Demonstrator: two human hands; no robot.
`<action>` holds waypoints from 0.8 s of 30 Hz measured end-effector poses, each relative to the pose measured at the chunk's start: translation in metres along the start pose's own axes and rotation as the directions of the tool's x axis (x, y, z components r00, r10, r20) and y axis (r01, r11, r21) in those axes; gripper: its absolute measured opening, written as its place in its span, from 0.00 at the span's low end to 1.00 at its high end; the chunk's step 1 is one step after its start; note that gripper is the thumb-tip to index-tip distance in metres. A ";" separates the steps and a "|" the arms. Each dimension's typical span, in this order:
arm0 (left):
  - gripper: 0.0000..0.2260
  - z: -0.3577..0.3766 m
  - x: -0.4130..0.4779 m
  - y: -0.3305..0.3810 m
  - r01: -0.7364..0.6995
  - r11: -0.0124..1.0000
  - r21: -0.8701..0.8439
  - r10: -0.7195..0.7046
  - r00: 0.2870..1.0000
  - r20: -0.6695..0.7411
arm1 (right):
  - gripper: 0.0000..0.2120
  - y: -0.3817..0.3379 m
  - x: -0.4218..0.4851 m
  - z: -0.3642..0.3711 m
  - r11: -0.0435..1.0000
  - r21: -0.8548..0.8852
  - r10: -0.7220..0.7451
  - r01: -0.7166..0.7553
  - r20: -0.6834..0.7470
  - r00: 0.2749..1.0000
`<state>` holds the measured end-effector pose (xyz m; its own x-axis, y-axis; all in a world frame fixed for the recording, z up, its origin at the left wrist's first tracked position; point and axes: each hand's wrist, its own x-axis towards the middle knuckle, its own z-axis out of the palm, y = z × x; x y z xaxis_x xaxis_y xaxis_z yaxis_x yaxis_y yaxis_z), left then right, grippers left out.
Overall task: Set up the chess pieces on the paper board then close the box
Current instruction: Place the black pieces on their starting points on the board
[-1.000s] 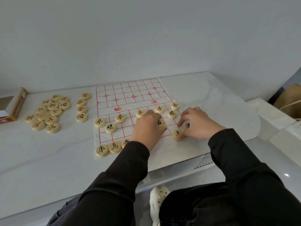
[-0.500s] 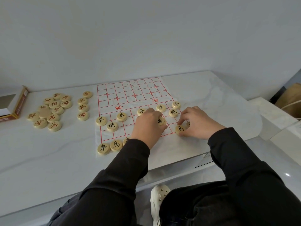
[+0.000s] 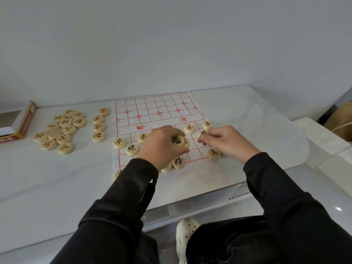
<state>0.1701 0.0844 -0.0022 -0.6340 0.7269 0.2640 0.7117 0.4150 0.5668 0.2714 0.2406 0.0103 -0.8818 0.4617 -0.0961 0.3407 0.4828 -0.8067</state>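
Bottom of frame: white perforated clog [image 3: 187,231] below the table edge, between two black sleeves [image 3: 122,202] rising toward centre. White marble-look table [image 3: 57,180] fills the mid frame. Paper board [image 3: 152,113], red grid, lies centre frame, near edge partly under the arms. Left hand [image 3: 162,147], centre, fingers curled around black-lettered pieces [image 3: 179,141]; at least two discs visible against the fingertips, grip closed on them, held just above the board. Right hand [image 3: 230,142], right of centre, fingers drawn together in a narrow pinch over the board's right part; whether it holds a piece cannot be told. Black horse piece [image 3: 214,153] sits just below the right hand on the board's near right edge. Black general piece [image 3: 178,162] lies on the near row just under the left hand. Black cannon piece [image 3: 132,149] and black soldier pieces [image 3: 120,142] stand on the left part of the board; more soldiers at the right near the river line. Far half of the board bare. Left of frame: red-lettered pieces [image 3: 62,130] clustered off the board, four more in a column [image 3: 99,126] beside the board's left edge. Far left edge: open box [image 3: 19,121], white inside.
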 end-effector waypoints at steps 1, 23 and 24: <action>0.17 0.000 -0.001 0.001 -0.015 1.000 -0.009 0.015 1.000 -0.012 | 0.08 -0.002 0.000 0.003 0.997 0.071 0.018 -0.021 0.038 0.999; 0.08 -0.019 0.002 -0.008 0.581 0.562 -0.588 -0.427 0.813 0.396 | 0.04 -0.007 0.003 0.011 0.987 -0.149 0.046 -0.053 -0.052 0.998; 0.10 -0.020 0.003 -0.009 0.591 0.525 -0.613 -0.428 0.806 0.410 | 0.05 -0.006 0.003 0.014 0.974 -0.223 0.034 -0.035 -0.010 0.999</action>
<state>0.1555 0.0720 0.0087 -0.6915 0.6321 -0.3497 -0.1865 0.3115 0.9318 0.2616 0.2282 0.0068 -0.8664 0.4854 -0.1171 0.4356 0.6203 -0.6523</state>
